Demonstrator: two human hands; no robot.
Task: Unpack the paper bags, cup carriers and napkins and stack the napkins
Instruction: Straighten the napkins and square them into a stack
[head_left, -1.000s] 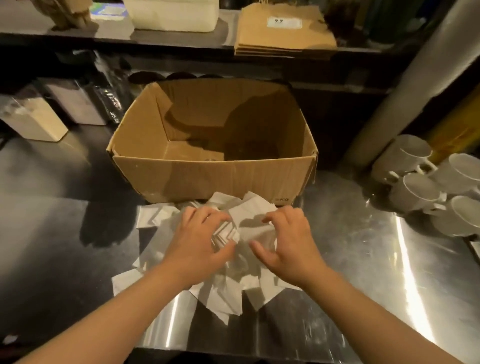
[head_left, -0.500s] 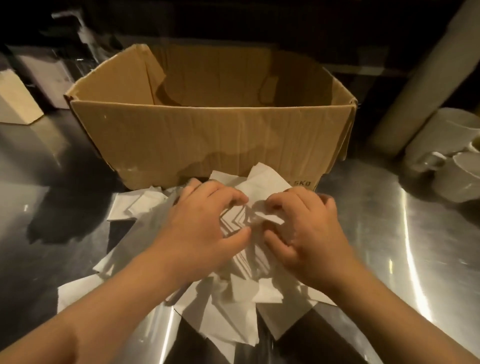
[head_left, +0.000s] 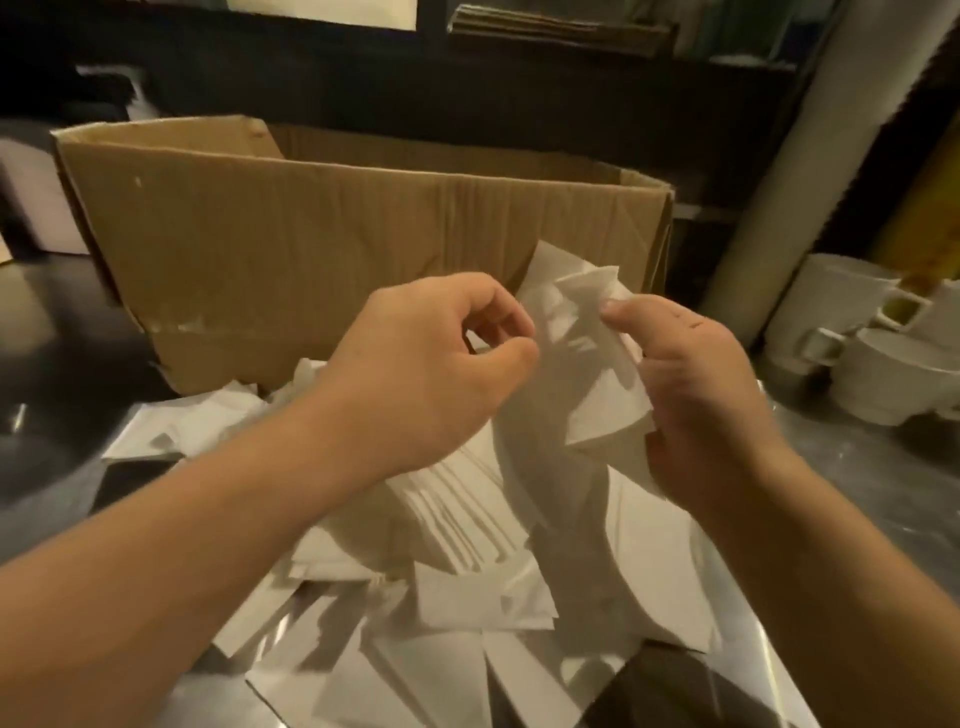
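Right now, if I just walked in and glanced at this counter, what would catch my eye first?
Most likely the two bare hands in the middle: the left hand and right hand both pinch a bunch of white napkins lifted off the counter. Beneath them, a messy heap of loose napkins sprawls over the shiny metal counter. Just behind stands a big open cardboard box, with white cups at the right.

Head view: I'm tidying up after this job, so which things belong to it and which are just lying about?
Job: napkins in hand, loose napkin pile, cardboard box, left hand, right hand.
Lying about: white cups, grey pipe.
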